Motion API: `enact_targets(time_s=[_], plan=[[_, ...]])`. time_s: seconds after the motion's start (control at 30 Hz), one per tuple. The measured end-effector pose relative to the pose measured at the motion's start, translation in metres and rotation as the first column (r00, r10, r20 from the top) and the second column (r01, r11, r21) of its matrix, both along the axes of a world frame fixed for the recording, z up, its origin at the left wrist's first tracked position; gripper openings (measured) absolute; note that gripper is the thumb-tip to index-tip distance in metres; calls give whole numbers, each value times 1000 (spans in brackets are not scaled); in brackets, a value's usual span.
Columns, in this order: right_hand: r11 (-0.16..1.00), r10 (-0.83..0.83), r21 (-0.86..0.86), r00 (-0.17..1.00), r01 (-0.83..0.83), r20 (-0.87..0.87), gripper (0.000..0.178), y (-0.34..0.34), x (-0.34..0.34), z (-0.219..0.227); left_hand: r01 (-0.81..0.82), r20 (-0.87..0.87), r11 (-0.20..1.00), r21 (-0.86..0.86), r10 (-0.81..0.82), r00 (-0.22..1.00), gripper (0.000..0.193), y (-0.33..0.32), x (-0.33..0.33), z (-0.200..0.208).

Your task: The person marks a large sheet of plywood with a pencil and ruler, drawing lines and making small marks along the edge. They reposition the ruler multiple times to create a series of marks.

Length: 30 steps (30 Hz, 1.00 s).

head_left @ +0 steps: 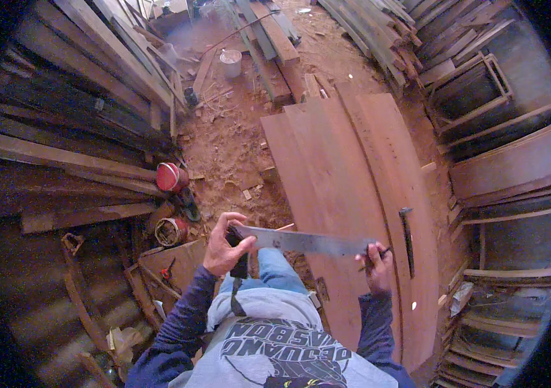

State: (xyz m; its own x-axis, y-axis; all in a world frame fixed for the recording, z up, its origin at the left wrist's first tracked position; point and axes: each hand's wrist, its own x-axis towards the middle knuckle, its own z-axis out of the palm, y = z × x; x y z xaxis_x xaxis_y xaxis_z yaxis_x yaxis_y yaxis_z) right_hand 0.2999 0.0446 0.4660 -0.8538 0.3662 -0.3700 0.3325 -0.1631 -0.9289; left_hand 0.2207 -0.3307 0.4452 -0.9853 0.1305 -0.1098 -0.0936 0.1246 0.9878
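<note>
Left hand (226,244), half curled, holds a metal square (311,242) by its dark left end, right hand (376,262) pinching the tip over the planks (333,168) (seemingly a check); placing it likely needs level lowering.

Blade (311,242) between left hand (225,246), right hand (376,264)

I see the left hand (227,246) just below frame centre gripping one end of a flat metal blade (311,242); the right hand (377,264), right of centre, holds its other end. Reddish planks (330,174) stretch up the centre-right, a red-topped bucket (168,176) centre-left.
</note>
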Motion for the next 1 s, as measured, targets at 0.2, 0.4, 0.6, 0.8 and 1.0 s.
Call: enact_targets(time_s=[0.2,0.4,0.6,0.8,1.0], plan=[[986,80,-152,997,-75,24,19,-3,-132,-54,234,-49,526,-818,-468,882,49,7,-82,-1],[975,219,-64,973,-215,73,26,-11,-243,-103,261,200,702,-662,-169,965,43,80,-154,-31],[1000,19,-2,994,-19,111,34,37,-321,-107,196,165,681,-706,-111,980,39,92,-234,-75],[929,-175,-354,972,110,-157,57,49,-347,-137,293,307,659,-693,-98,947,37,88,-256,-99],[1000,-11,-13,994,10,-105,63,30,-352,-153,286,331,687,-669,-69,941,37,90,-269,-106]])
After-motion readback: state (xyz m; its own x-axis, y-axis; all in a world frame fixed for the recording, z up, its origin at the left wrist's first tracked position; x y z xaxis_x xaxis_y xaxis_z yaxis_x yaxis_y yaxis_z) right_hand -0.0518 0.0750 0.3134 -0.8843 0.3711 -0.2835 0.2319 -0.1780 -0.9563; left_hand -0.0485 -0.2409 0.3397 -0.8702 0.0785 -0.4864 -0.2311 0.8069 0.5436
